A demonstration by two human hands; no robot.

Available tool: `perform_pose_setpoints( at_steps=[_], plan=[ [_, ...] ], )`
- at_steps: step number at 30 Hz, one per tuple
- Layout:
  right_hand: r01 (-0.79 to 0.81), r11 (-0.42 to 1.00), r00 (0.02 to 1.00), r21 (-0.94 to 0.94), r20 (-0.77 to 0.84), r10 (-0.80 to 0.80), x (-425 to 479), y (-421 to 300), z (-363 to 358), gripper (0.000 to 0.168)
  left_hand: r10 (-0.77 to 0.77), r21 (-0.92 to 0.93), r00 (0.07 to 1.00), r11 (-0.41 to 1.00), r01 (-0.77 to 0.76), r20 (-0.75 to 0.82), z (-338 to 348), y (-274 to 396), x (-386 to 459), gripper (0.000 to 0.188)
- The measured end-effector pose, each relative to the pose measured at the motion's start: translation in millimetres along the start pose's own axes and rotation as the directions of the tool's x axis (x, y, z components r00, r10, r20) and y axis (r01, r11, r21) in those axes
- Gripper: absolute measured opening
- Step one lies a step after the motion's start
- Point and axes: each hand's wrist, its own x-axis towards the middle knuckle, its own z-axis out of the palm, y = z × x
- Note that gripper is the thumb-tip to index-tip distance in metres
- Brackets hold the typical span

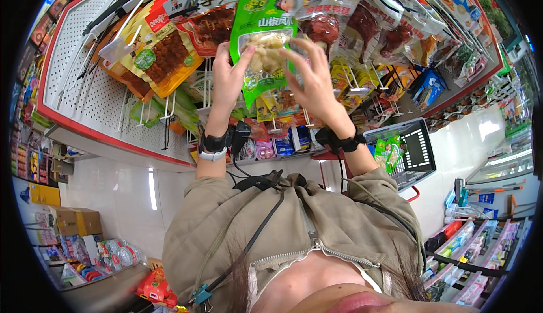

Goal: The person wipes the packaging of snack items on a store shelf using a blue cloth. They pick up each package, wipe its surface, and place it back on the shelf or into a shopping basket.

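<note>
A green snack packet with a clear window showing pale pieces [267, 54] is upright before me, its top at a black display hook. My left hand [231, 73] grips the packet's left edge, thumb across its front. On the other side, my right hand [312, 77] has its fingers spread beside the packet's right edge; whether a fingertip touches it I cannot tell. Yellow-and-orange packets of dark meat [161, 60] hang to the left, and silver vacuum packs of red-brown meat [322, 26] to the right.
A dark shopping basket [418, 152] with green packets inside [388, 154] stands right of the display. White wire hooks [169, 107] jut out from the perforated metal panel [91, 62]. Cardboard boxes [76, 221] are at the lower left, stocked shelves [471, 249] at the lower right.
</note>
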Motion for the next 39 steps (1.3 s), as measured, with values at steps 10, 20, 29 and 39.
perform_pose_setpoints(
  at_steps=[10,20,29,39],
  plan=[
    [-0.012,1.000,0.983,0.021,0.182,0.008,-9.8,90.6,1.0,0.036,-0.032,0.037,0.984,0.999,0.039,-0.174,28.2,30.4,-33.4,0.026],
    [-0.423,0.443,0.906,0.790,0.387,0.174,-19.8,91.3,-20.8,0.041,-0.154,-0.095,0.983,0.985,0.144,-0.105,50.1,53.1,-83.1,0.029],
    [-0.687,0.217,0.668,0.693,0.486,0.564,-137.7,72.6,-122.5,0.042,-0.433,-0.027,0.826,0.881,0.473,0.361,130.0,9.7,-135.5,0.033],
    [-0.929,0.332,0.333,0.165,-0.019,0.943,-306.2,143.3,-267.3,0.032,-0.430,0.363,0.315,0.897,0.251,0.846,266.8,-71.1,-186.0,0.051]
  ],
)
